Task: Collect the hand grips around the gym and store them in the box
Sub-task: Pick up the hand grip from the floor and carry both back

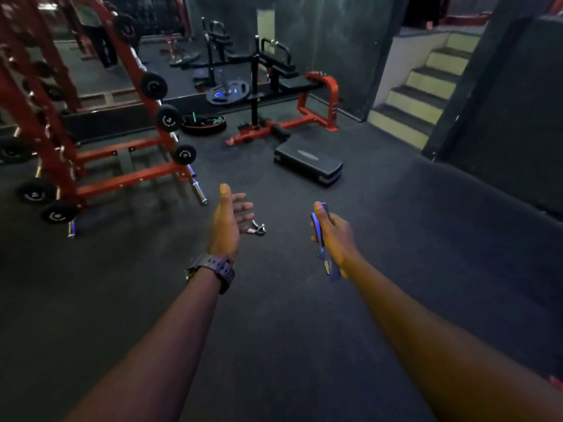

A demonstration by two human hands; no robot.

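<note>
My right hand is shut on a blue and black hand grip, held upright in front of me, its lower end sticking out below the fist. A second hand grip, with pale handles and a metal spring, lies on the dark rubber floor just beyond my left hand. My left hand is open, fingers spread, palm turned inward, a dark watch on its wrist; it hovers close to that grip without touching it. No box is in view.
A red dumbbell rack with black weights stands at the left. A black aerobic step lies ahead, behind it a red and black bench machine. A round tray of bands sits by the mirror. Stairs rise at the right.
</note>
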